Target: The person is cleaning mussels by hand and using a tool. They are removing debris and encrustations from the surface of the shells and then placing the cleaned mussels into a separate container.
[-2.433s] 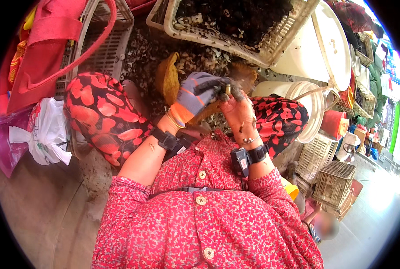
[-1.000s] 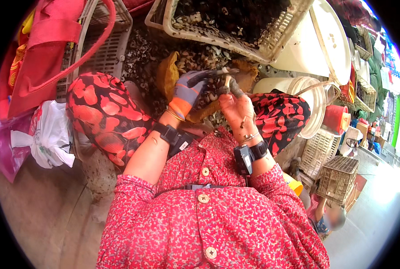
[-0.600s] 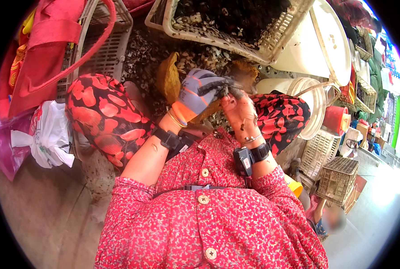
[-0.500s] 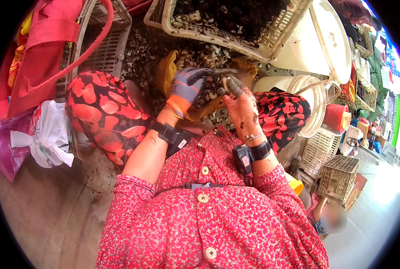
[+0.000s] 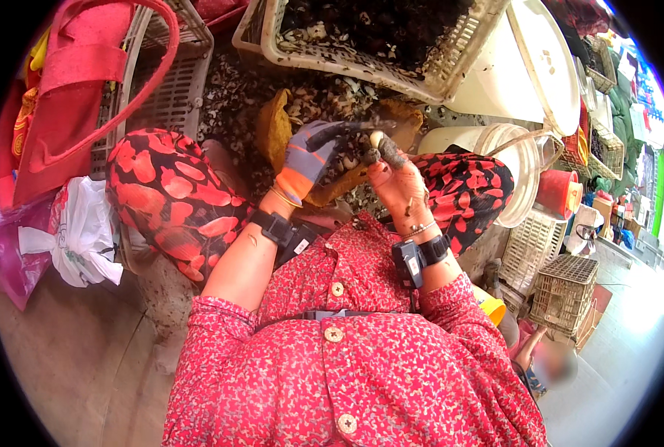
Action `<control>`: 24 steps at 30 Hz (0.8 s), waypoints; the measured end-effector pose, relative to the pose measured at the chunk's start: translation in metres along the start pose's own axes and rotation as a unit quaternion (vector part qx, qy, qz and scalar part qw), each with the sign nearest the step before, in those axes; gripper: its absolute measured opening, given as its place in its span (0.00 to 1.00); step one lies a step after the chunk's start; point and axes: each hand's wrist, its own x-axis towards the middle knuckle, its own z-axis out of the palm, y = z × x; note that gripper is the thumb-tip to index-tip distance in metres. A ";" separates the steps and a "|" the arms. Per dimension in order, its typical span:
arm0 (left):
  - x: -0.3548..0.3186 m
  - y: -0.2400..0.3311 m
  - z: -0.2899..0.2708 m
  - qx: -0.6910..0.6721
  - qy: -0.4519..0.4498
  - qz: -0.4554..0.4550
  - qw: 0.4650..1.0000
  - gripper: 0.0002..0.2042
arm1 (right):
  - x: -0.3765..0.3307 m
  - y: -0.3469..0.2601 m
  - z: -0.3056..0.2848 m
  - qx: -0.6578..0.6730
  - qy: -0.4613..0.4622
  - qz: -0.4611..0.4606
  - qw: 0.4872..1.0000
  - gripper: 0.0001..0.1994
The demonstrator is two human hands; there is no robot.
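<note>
My left hand (image 5: 306,155), in a grey and orange glove, is closed round a thin dark tool (image 5: 363,127) pointing right. Motion smears the tool, so its kind cannot be made out. Facing it, my right hand (image 5: 400,182) has dark covers on some fingertips and is wet and speckled with dirt. Between its raised thumb and fingers sits a small pale rounded piece (image 5: 377,139), close to the tool's far end. Below both hands lies a dirty yellow-brown cloth or glove-like thing (image 5: 274,130) among broken pale and dark shell bits (image 5: 332,97).
A pale plastic crate (image 5: 354,65) of dark lumps stands ahead. White buckets (image 5: 507,167) are at the right, beside my knee. A grey crate (image 5: 174,82), a red bag (image 5: 75,89) and a white plastic bag (image 5: 86,231) lie left. Another person (image 5: 548,361) is at far right.
My right hand has shifted slightly left and its fingers have drawn in, so the pale piece shows at the fingertips. My left hand stays near the same place, the tool still moving.
</note>
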 end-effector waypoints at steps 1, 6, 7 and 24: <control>-0.001 -0.009 -0.003 0.015 0.010 0.003 1.000 0.13 | 0.001 0.001 0.004 0.005 -0.011 0.012 1.000 0.13; 0.005 0.009 0.003 0.038 0.001 0.018 0.999 0.12 | 0.005 0.004 0.007 0.101 -0.054 0.032 0.993 0.12; 0.002 0.004 0.003 -0.004 0.011 -0.016 1.000 0.12 | 0.003 0.005 0.004 0.065 -0.026 0.018 0.997 0.12; 0.002 0.015 0.004 -0.165 -0.018 -0.108 0.980 0.15 | -0.018 0.008 0.047 -0.280 -0.015 -0.117 0.953 0.12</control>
